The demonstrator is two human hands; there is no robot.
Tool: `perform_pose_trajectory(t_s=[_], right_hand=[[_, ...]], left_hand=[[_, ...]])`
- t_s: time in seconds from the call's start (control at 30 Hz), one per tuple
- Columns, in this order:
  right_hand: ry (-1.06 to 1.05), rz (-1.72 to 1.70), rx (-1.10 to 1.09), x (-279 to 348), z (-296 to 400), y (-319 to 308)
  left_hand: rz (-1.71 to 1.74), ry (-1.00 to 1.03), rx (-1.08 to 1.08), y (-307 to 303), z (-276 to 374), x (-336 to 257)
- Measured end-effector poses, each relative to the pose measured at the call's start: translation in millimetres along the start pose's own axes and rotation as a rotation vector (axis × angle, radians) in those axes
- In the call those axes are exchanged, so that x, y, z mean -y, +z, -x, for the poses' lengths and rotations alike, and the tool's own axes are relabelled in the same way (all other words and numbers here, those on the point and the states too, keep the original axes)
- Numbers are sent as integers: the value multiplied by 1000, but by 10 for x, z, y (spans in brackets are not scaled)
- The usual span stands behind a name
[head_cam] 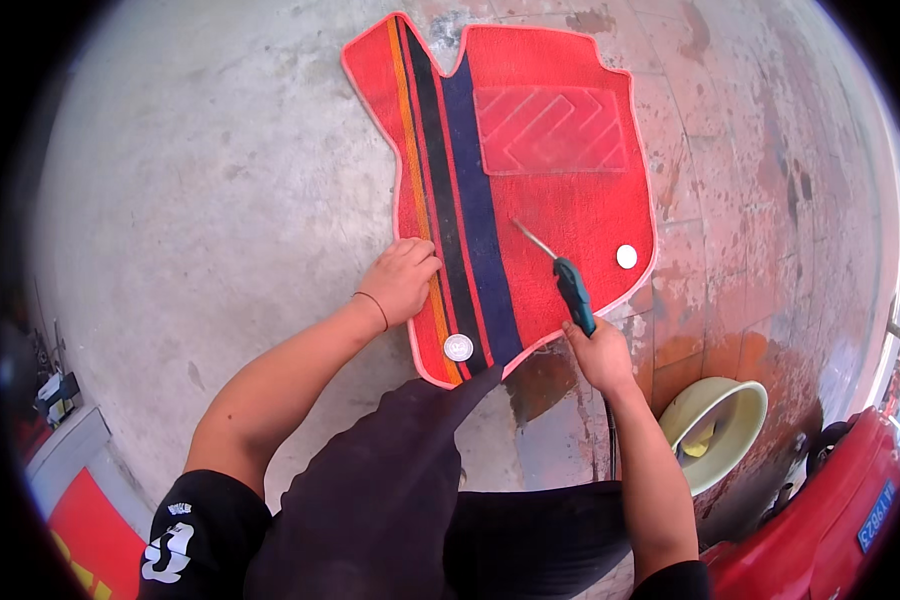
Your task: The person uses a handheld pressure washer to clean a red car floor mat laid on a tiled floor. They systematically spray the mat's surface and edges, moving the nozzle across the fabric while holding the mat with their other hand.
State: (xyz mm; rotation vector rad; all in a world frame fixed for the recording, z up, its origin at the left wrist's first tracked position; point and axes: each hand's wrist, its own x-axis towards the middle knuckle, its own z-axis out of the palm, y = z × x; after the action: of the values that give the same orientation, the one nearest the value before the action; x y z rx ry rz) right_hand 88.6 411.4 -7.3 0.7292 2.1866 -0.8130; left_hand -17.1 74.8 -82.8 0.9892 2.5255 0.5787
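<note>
A red car floor mat (570, 202) with orange, black and navy stripes spreads before me. A clear ribbed heel pad (551, 131) is set into its upper right part. My left hand (401, 277) grips the mat's left edge, fingers curled over the orange stripe. In my right hand (604, 352) is a dark teal air blow gun (572, 285). Its thin metal nozzle (534, 238) points up and left over the red pile, right of the navy stripe. Whether the tip touches the mat, I cannot tell. Two round pale discs mark the lower corners, one a silver badge (458, 347).
A pale green basin (750, 401) with a yellow cloth (697, 441) inside stands at the right. Beyond it is a red vehicle (817, 517). A dark hose (611, 435) hangs below my right hand. Concrete (195, 187) meets worn reddish tiles (742, 187), wet in places.
</note>
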Motion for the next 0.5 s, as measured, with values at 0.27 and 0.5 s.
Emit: perform_pose_trajectory(t_s=[0.27, 0.5], right_hand=[[-49, 128, 12, 153, -33, 70], [-94, 203, 1, 370, -102, 97]], left_hand=[[-40, -7, -33, -74, -141, -81], [-60, -6, -42, 14, -100, -169]])
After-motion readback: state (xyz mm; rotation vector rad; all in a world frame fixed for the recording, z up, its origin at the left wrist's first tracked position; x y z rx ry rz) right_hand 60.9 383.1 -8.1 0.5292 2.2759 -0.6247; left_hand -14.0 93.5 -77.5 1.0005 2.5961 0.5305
